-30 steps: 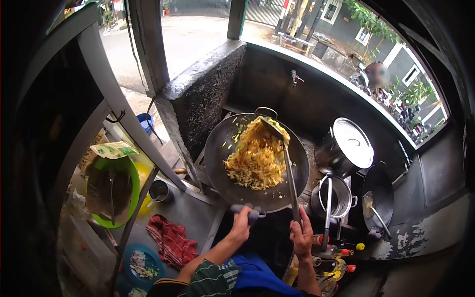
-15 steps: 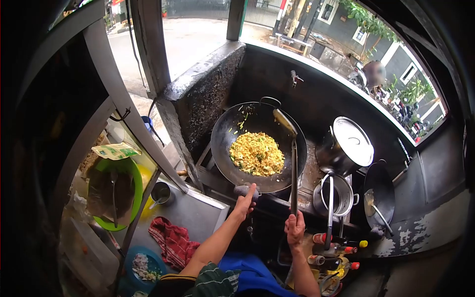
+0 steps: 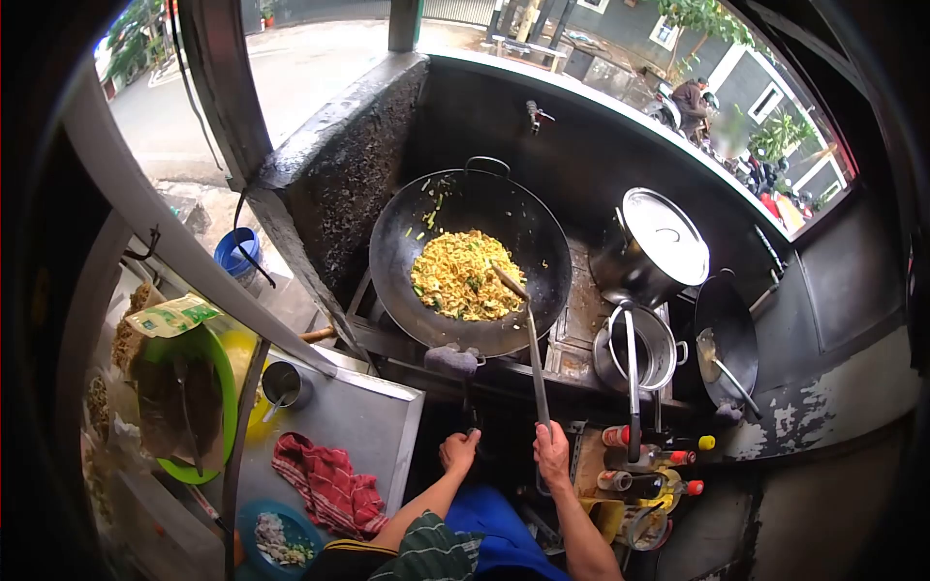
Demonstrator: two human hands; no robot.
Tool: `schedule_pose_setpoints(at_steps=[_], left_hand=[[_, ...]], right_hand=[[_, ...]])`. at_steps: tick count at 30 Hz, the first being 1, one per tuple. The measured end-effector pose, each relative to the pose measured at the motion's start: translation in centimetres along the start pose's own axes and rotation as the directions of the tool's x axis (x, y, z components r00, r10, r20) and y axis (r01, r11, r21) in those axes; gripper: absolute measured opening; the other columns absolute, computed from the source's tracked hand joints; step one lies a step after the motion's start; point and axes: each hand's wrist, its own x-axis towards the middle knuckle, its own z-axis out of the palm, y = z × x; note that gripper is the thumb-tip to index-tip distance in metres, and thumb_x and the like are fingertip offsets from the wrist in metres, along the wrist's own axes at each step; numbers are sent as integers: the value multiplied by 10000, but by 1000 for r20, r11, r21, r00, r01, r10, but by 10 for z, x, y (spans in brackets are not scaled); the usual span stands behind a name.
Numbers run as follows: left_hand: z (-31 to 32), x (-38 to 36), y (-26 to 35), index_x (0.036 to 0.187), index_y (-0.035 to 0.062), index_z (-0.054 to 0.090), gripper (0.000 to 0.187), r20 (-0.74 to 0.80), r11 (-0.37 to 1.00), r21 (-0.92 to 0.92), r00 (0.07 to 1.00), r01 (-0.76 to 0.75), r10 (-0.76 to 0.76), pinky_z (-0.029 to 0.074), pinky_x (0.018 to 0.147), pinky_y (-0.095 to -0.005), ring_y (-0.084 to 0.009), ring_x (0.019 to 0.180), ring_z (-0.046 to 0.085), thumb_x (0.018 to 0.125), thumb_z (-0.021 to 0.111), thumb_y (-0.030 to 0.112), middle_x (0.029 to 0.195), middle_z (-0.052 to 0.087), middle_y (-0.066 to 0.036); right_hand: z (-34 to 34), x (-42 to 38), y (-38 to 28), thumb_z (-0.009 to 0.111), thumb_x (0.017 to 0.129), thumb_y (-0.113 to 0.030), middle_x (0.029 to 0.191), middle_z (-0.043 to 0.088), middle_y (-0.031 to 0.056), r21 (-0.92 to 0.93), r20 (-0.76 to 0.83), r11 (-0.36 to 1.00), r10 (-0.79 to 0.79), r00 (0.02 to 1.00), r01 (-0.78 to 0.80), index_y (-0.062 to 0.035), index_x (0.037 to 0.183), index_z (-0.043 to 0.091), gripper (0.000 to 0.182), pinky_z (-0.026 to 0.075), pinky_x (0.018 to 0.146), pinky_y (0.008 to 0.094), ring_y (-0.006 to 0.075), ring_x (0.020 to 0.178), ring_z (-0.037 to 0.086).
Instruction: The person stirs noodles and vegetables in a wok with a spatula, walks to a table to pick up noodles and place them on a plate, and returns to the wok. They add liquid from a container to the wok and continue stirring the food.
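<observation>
A large black wok (image 3: 397, 290) holds a mound of yellow fried noodles (image 3: 467, 275) with green bits. My right hand (image 3: 552, 456) is closed round the long handle of a ladle (image 3: 536, 358), whose head rests at the right side of the noodles. Below the wok, my left hand (image 3: 459, 451) is closed near a dark knob or valve under the stove edge; what its fingers hold is hard to make out. A grey cloth (image 3: 451, 361) is wrapped on the wok's near handle, apart from my left hand.
Right of the wok stand a lidded pot (image 3: 639, 257), a smaller pot (image 3: 661, 353) and a second wok (image 3: 727, 329). Sauce bottles (image 3: 668, 457) are at the lower right. A red cloth (image 3: 329, 484), metal cup (image 3: 287, 385) and green basin (image 3: 225, 407) lie left.
My left hand has let go of the cloth-wrapped wok handle and moved down below the stove edge. The ladle's head has come down from the wok's right rim to the noodles. The view has shifted.
</observation>
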Motion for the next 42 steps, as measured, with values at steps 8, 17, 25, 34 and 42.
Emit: schedule_pose_setpoints(at_steps=[8,17,25,34,42], left_hand=[[-15,-1,20,935,-23,613,280,151,835,377,916,-401,372,493,763,-502,-441,879,614,862,609,247,897,642,-256],[-1,-23,31,994,-7,608,323,-47,909,296,947,-292,319,492,788,-486,-438,901,614,845,639,277,926,648,-251],[-9,-11,8,1143,-18,532,517,165,827,306,882,-472,442,434,886,-461,-378,1049,552,913,463,440,1085,600,-224],[-53,-211,63,1228,20,426,437,783,910,-412,525,39,333,473,923,-336,-248,1083,577,843,628,63,1197,566,-132],[-126,-239,35,1203,32,433,438,624,927,-360,711,-106,324,435,499,-211,-103,557,518,819,622,126,940,541,-44]], right_hand=[[3,2,-25,527,941,-360,629,453,-29,-47,-137,997,-74,988,68,-52,988,539,311,342,420,201,40,483,412],[-1,-30,-41,524,949,-319,649,461,-23,85,-178,988,-113,978,130,-32,1076,536,315,330,420,196,42,486,400],[-20,-133,-44,537,939,-243,633,388,-16,778,235,605,-28,972,-171,-68,1092,458,245,272,410,184,49,458,340],[-33,-201,-10,562,900,-186,817,557,56,423,341,903,-80,936,-77,-39,1154,456,312,463,533,252,114,640,551],[-135,-266,98,688,818,-187,797,598,70,0,-726,992,86,682,-125,-5,1075,592,330,484,622,312,148,689,577]])
